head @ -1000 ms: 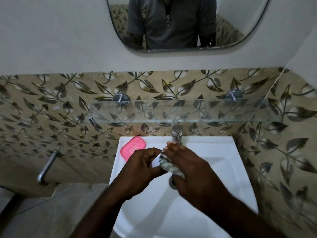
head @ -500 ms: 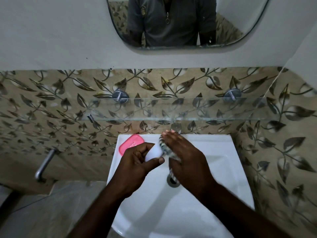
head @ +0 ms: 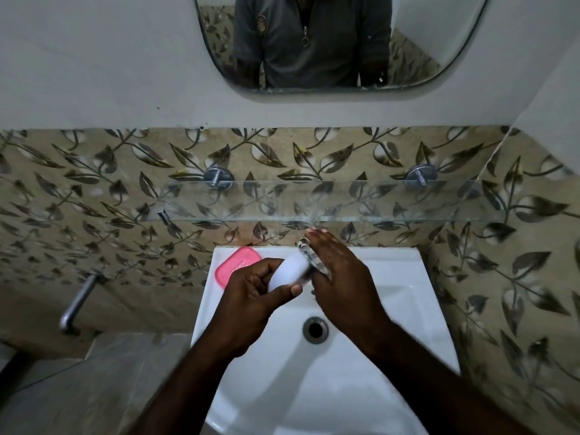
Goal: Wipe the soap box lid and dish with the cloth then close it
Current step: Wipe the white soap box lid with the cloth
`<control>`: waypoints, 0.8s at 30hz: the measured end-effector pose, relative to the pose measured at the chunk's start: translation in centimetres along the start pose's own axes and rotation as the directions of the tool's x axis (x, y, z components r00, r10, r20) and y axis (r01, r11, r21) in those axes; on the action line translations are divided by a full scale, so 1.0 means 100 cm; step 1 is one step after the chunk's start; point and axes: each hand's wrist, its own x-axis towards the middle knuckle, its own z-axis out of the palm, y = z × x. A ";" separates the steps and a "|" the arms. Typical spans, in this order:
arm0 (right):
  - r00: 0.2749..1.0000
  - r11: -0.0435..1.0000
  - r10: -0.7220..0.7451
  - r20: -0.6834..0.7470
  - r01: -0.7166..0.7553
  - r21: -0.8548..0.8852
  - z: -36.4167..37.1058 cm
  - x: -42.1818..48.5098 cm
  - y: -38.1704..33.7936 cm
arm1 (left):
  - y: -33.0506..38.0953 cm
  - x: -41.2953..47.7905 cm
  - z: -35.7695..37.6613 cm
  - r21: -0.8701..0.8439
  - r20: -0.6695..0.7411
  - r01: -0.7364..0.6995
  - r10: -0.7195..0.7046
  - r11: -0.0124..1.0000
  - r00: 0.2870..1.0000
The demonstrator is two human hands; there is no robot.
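The cloth (head: 315, 262) is seen only as a striped strip, the rest being covered by the right hand (head: 342, 277) and the lid (head: 290, 270). The lid's near end is wrapped by the left hand (head: 254, 296), by which a corner of the dish (head: 235, 265) is also masked. The sink (head: 392, 277) is cut off by the bottom edge, the mirror (head: 439, 42) by the top.

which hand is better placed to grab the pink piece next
Left hand, probably: it sits beside the pink piece, though it grips the white piece; the right hand presses the cloth, farther off.
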 end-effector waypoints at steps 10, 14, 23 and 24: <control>0.999 1.000 -0.009 -0.032 0.009 0.006 0.000 -0.003 0.007 | -0.006 -0.007 -0.001 0.045 0.005 -0.014 0.013 0.999 1.000; 0.958 0.956 -0.286 0.010 0.286 -0.059 -0.001 -0.024 -0.017 | -0.003 -0.006 0.002 0.045 0.019 -0.048 0.047 0.998 0.999; 0.974 0.974 -0.225 0.022 0.225 0.003 -0.004 -0.013 0.002 | -0.001 -0.009 -0.003 0.067 0.006 -0.019 0.019 0.998 1.000; 0.949 0.950 -0.312 0.045 0.312 -0.004 -0.005 -0.020 -0.001 | 0.000 -0.010 -0.004 0.043 0.001 -0.019 0.019 0.999 1.000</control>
